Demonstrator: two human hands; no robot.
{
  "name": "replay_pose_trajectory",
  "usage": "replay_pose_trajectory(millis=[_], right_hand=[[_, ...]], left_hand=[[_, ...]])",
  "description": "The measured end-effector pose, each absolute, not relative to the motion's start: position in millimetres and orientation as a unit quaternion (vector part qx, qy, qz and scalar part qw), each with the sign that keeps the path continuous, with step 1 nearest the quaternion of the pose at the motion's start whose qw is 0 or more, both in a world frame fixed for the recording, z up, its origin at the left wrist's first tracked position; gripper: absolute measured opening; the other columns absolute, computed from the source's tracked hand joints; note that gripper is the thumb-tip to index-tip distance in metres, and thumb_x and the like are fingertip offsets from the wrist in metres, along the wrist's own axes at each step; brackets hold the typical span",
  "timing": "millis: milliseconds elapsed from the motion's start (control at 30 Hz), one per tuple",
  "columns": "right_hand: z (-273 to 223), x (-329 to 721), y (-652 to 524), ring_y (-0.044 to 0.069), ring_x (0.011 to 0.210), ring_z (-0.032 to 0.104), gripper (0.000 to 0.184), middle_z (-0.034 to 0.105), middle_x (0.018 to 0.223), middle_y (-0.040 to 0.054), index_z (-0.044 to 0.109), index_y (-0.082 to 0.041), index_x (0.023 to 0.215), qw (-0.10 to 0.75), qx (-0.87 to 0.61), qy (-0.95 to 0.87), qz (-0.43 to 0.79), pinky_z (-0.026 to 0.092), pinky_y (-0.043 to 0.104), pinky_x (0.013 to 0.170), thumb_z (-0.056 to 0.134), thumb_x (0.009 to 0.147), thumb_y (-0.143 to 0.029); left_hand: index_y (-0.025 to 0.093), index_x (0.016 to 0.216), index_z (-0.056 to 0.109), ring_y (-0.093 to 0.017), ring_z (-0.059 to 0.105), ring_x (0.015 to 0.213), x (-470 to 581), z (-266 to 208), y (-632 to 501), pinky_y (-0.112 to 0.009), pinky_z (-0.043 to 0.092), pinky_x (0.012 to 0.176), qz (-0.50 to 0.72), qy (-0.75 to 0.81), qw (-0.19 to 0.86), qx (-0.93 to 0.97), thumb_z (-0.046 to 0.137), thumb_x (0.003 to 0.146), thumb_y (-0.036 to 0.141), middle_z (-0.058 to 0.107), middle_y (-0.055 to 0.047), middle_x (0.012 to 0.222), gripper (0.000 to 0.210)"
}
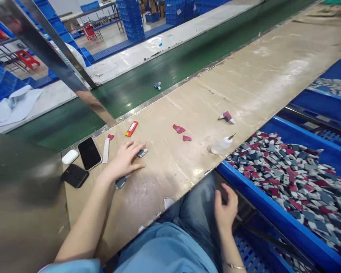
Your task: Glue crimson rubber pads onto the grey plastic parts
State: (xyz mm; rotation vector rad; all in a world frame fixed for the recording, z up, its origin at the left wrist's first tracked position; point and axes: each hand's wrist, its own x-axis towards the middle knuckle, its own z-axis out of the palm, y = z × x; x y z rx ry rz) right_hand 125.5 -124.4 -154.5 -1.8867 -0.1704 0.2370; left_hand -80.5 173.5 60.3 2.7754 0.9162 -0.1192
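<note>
My left hand point(127, 158) rests low over the tan tabletop point(165, 182), thumb and fingers stretched apart. At its fingertips lies a small grey-and-white plastic piece point(142, 152), partly covered by the fingers. A second dark grey piece point(121, 182) sits beside the wrist. Below the table edge, above my lap, my right hand point(226, 207) hangs with fingers loosely bent and apart, nothing visible in it. Two maroon pieces point(179, 129) lie mid-table, and farther right is a maroon, white and dark piece point(226, 117). A translucent bottle with a thin needle tip point(222, 145) lies near the edge.
A phone point(89, 153), white earbud case point(70, 157), black square device point(74, 176), pale strip point(106, 150) and red-and-yellow packet point(131, 129) lie at left. Behind runs a green conveyor point(125, 96) carrying one small piece. A blue bin point(255, 193) full of pieces stands right.
</note>
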Motion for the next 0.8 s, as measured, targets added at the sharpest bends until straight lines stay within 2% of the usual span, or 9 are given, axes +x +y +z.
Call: replay_pose_trajectory(millis=[67, 133, 200, 233, 300, 400, 467, 633, 800], right_hand=[[-126.4, 142.8, -117.6, 0.029, 0.098, 0.068, 0.055, 0.069, 0.107, 0.0136, 0.066, -0.02, 0.108, 0.643, -0.759, -0.049, 0.087, 0.056, 0.051, 0.095, 0.06, 0.083, -0.068], [-96.3, 159.8, -110.3, 0.021, 0.078, 0.065, 0.055, 0.067, 0.089, 0.0061, 0.067, -0.021, 0.105, 0.696, -0.708, -0.042, 0.113, 0.058, 0.038, 0.074, 0.053, 0.086, -0.071], [-68.7, 174.7, -99.7, 0.017, 0.064, 0.057, 0.065, 0.065, 0.082, 0.0046, 0.071, -0.022, 0.101, 0.734, -0.648, -0.053, 0.196, 0.051, 0.029, 0.055, 0.043, 0.088, -0.079], [-57.2, 181.2, -92.5, 0.014, 0.06, 0.051, 0.07, 0.065, 0.081, 0.0044, 0.073, -0.021, 0.104, 0.766, -0.564, -0.049, 0.305, 0.045, 0.025, 0.047, 0.046, 0.086, -0.083], [-40.8, 192.8, -74.3, 0.012, 0.057, 0.044, 0.076, 0.067, 0.084, 0.0041, 0.074, -0.02, 0.113, 0.778, -0.41, -0.046, 0.473, 0.035, 0.02, 0.038, 0.051, 0.084, -0.085], [-33.5, 209.5, -44.0, 0.008, 0.056, 0.047, 0.069, 0.069, 0.086, 0.0021, 0.067, -0.014, 0.124, 0.788, -0.212, 0.011, 0.578, 0.037, 0.015, 0.035, 0.059, 0.091, -0.073], [-36.2, 220.6, -28.0, 0.005, 0.054, 0.051, 0.057, 0.068, 0.082, -0.0012, 0.062, -0.012, 0.125, 0.795, -0.103, 0.065, 0.595, 0.04, 0.011, 0.037, 0.063, 0.095, -0.06], [-40.9, 232.2, -13.1, 0.004, 0.049, 0.051, 0.02, 0.059, 0.066, -0.0079, 0.059, -0.018, 0.1, 0.782, -0.049, 0.09, 0.614, 0.045, 0.01, 0.042, 0.069, 0.096, -0.036], [-25.3, 199.6, -6.8, 0.006, 0.048, 0.048, 0.041, 0.054, 0.061, -0.0081, 0.061, -0.02, 0.085, 0.795, -0.214, -0.004, 0.568, 0.042, 0.015, 0.043, 0.085, 0.082, -0.054]], left_hand=[[0.022, 0.144, 0.066, -0.04, 0.047, 0.147, -73.9, 61.5, 182.8, -0.063, 0.035, 0.125, -0.054, 0.282, 0.125, 0.95, 0.071, 0.093, 0.045, 0.066, -0.014, 0.15, 0.056], [0.024, 0.129, 0.076, -0.038, 0.053, 0.139, -65.1, 58.6, 180.0, -0.063, 0.035, 0.123, -0.056, 0.258, 0.133, 0.955, 0.065, 0.098, 0.043, 0.073, -0.012, 0.137, 0.038], [0.026, 0.115, 0.081, -0.035, 0.057, 0.132, -56.1, 54.1, 166.8, -0.062, 0.035, 0.122, -0.058, 0.227, 0.144, 0.961, 0.058, 0.103, 0.04, 0.076, -0.01, 0.127, 0.03], [0.027, 0.112, 0.082, -0.034, 0.057, 0.131, -52.5, 52.0, 158.4, -0.06, 0.036, 0.122, -0.06, 0.206, 0.153, 0.965, 0.054, 0.105, 0.039, 0.076, -0.01, 0.128, 0.031], [0.028, 0.127, 0.077, -0.033, 0.054, 0.137, -48.2, 48.8, 143.8, -0.057, 0.038, 0.123, -0.057, 0.174, 0.165, 0.969, 0.052, 0.106, 0.041, 0.067, -0.011, 0.144, 0.035], [0.018, 0.157, 0.05, -0.042, 0.041, 0.151, -49.9, 46.8, 139.4, -0.062, 0.033, 0.126, -0.057, 0.198, 0.145, 0.968, 0.062, 0.099, 0.054, 0.045, -0.02, 0.167, 0.07], [0.012, 0.158, 0.047, -0.046, 0.039, 0.152, -54.5, 46.3, 147.8, -0.066, 0.029, 0.127, -0.079, 0.232, 0.128, 0.961, 0.067, 0.093, 0.06, 0.044, -0.024, 0.166, 0.083], [0.01, 0.154, 0.047, -0.045, 0.044, 0.149, -64.9, 43.7, 171.0, -0.067, 0.03, 0.125, -0.073, 0.266, 0.124, 0.953, 0.066, 0.093, 0.058, 0.048, -0.025, 0.163, 0.08], [0.018, 0.129, 0.063, -0.041, 0.055, 0.136, -66.8, 43.2, 173.9, -0.064, 0.035, 0.122, -0.021, 0.276, 0.162, 0.947, 0.075, 0.089, 0.054, 0.067, -0.017, 0.139, 0.055]])
